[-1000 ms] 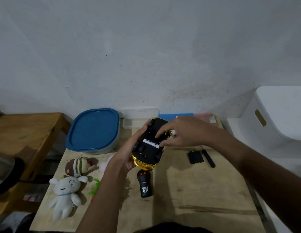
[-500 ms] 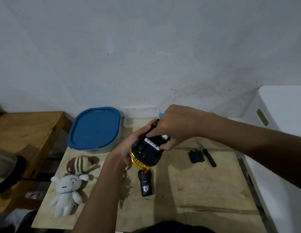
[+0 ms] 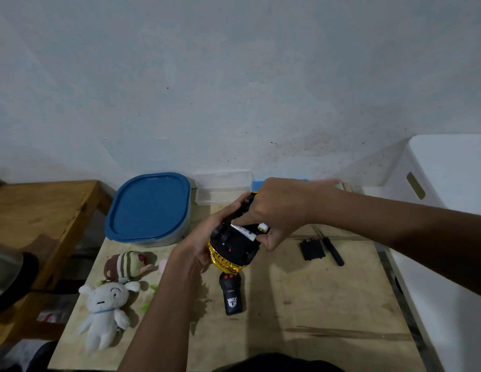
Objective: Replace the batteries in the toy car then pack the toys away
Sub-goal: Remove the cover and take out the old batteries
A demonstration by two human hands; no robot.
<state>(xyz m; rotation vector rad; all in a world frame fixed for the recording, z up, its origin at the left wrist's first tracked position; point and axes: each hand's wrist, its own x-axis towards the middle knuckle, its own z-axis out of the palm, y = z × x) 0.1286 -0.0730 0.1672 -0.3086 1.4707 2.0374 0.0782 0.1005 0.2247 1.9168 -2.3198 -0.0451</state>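
One upturned toy car (image 3: 234, 245) gripped by left hand (image 3: 199, 245), one battery (image 3: 243, 230) pinched by right hand (image 3: 277, 210) fingers (image 3: 270, 241), one remote (image 3: 231, 294), two plush toys (image 3: 105, 310) laid on table (image 3: 314, 304)

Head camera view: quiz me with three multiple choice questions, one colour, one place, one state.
1. What colour is the container lid?
A. red
B. blue
C. green
2. Where is the remote control?
A. on the table, nearer the person than the toy car
B. on that lid
C. on the floor
3. How is the toy car?
A. upright on the table
B. on that lid
C. held underside up
Answers: 1 B, the lid is blue; 2 A, it lies on the wood; 3 C, the left hand grips it, black underside up, the right hand pinching a battery there.
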